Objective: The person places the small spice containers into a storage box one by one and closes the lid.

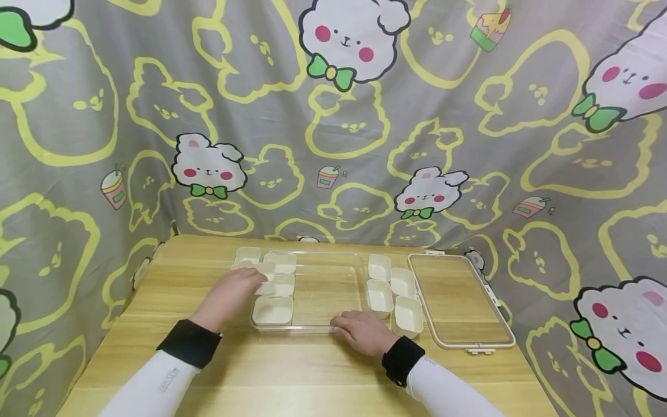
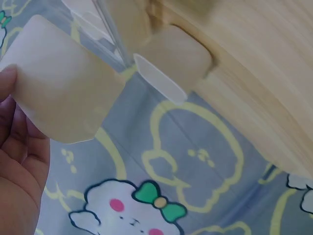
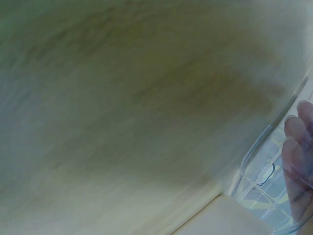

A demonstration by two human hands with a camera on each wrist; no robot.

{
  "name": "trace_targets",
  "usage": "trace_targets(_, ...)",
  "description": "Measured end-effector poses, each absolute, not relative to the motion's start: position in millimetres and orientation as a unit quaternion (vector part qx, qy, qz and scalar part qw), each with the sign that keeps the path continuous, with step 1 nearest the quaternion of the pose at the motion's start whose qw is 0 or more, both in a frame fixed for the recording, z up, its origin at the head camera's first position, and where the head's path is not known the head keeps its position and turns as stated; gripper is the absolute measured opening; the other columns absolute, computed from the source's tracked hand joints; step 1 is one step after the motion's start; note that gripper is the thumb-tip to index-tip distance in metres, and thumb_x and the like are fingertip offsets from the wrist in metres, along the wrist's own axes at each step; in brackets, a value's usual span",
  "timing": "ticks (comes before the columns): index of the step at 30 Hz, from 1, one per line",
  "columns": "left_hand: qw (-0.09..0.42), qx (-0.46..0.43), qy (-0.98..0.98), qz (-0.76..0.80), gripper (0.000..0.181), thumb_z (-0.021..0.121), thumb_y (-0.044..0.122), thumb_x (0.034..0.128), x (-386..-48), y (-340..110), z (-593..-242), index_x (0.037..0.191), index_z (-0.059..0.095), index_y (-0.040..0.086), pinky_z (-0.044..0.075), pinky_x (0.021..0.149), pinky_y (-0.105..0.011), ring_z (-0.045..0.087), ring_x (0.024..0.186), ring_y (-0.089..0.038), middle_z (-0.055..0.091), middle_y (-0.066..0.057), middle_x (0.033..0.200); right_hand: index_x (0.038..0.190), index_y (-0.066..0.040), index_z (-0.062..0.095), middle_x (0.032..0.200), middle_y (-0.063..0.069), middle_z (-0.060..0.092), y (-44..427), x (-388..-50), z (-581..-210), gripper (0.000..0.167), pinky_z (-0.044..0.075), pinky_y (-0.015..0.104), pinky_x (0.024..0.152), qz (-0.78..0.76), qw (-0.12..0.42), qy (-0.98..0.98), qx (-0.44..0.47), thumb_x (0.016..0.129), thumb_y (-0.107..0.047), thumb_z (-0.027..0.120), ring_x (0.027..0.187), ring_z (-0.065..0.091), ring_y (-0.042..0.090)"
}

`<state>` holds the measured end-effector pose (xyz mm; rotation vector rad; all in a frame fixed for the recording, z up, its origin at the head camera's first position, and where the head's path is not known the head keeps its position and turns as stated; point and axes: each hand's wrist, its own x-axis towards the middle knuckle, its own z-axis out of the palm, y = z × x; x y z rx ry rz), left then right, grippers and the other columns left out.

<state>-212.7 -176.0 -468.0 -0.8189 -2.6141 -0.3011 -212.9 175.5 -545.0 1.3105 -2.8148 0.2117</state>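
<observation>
My left hand (image 1: 231, 295) pinches a small cream cup (image 2: 68, 88) by its wall, above the left side of a clear rectangular box (image 1: 325, 328). Inside that box, along its left side, sit more cream cups, with one cup (image 1: 273, 310) in the near left corner. Another cream cup (image 1: 248, 254) stands outside, just past my left hand. On the box's near rim, right of the middle, rest the fingers of my right hand (image 1: 367, 333). In the right wrist view those fingers (image 3: 293, 156) look extended, partly seen through clear plastic.
Several cream cups (image 1: 408, 315) stand in two staggered columns right of the box. Beyond them lies a clear lid (image 1: 432, 333) with a white frame and clips. The wooden table (image 1: 292, 376) is enclosed by a patterned grey curtain (image 1: 281, 127) at back and sides.
</observation>
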Motion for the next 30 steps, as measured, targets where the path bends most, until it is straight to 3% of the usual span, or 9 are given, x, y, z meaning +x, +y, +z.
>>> trace_targets(9, 0.154, -0.292, -0.936, -0.123, 0.025, 0.062, -0.007, 0.092, -228.5, -143.8, -472.5, 0.112, 0.07, 0.004, 0.052, 0.096, -0.041, 0.066, 0.106, -0.027, 0.07, -0.009, 0.11, 0.118, -0.027, 0.064, 0.088, -0.012, 0.055, 175.9, -213.0, -545.3, 0.021, 0.046, 0.024, 0.066, 0.066, 0.012, -0.907, 0.417, 0.107, -0.033, 0.047, 0.079, 0.056, 0.005)
trace_targets(20, 0.158, -0.312, -0.93, -0.108, 0.037, 0.064, -0.014, 0.0865, -246.2, -119.5, -474.4, 0.115, 0.071, 0.009, 0.052, 0.096, -0.037, 0.066, 0.107, -0.024, 0.07, -0.006, 0.112, 0.116, -0.027, 0.063, 0.087, -0.013, 0.054, 175.5, -213.3, -546.3, 0.019, 0.045, 0.023, 0.064, 0.063, 0.012, -0.907, 0.417, 0.107, -0.033, 0.048, 0.077, 0.054, 0.004)
trace_targets(30, 0.142, -0.309, -0.933, -0.114, 0.041, 0.063, -0.014, 0.0871, -259.7, -103.3, -474.8, 0.118, 0.071, 0.011, 0.053, 0.095, -0.035, 0.066, 0.108, -0.022, 0.07, -0.004, 0.114, 0.116, -0.027, 0.064, 0.086, -0.012, 0.055, 175.0, -212.8, -546.4, 0.02, 0.046, 0.023, 0.063, 0.06, 0.022, -0.906, 0.418, 0.106, -0.033, 0.048, 0.076, 0.055, 0.004)
